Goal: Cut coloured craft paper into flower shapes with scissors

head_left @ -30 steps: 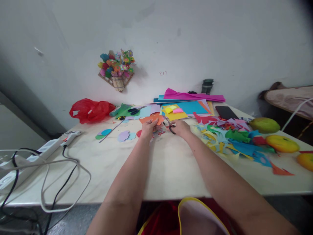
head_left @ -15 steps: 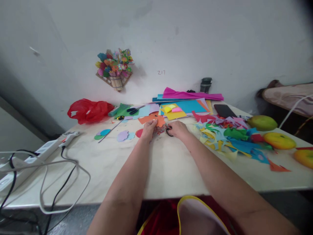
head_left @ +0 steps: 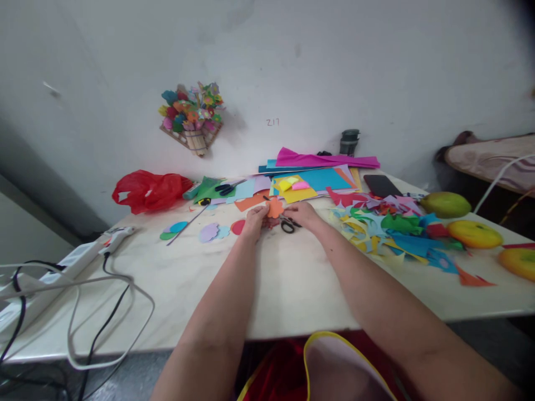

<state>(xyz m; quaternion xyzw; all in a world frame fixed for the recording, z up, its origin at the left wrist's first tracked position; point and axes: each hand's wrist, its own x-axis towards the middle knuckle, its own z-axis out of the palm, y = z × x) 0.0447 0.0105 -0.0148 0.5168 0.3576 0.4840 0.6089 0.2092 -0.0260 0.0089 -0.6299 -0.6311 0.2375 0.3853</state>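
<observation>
Where the left hand (head_left: 254,220) and the right hand (head_left: 302,214) come close over the counter (head_left: 301,284): an orange scalloped paper (head_left: 275,208) sits between them.
Left grip: thumb and fingers pinch the left edge of the orange scalloped paper.
Right fingers: drawn together near the paper's right edge; from where I stand, I cannot tell whether they grip anything.
Black-handled scissors (head_left: 287,227): just below the right fingertips, finger loops toward the person.
Orange offcut (head_left: 246,203): behind the left hand.
Cutouts, left side: a red paper disc (head_left: 238,227) near the left hand; beyond it, a light-blue cutout (head_left: 224,231) beside a lilac scalloped cutout (head_left: 208,233).
Sheets, behind the hands: a yellow sheet (head_left: 301,195) partly over a blue sheet (head_left: 328,180), with magenta paper (head_left: 326,160) farther back.
Scraps, right side: multicoloured paper scraps (head_left: 403,242) heaped between the right hand and a green fruit (head_left: 446,205); a smartphone (head_left: 381,185) lies behind the heap.
Wall: a paper-flower bouquet (head_left: 190,108) hangs above a red plastic bag (head_left: 150,190).
</observation>
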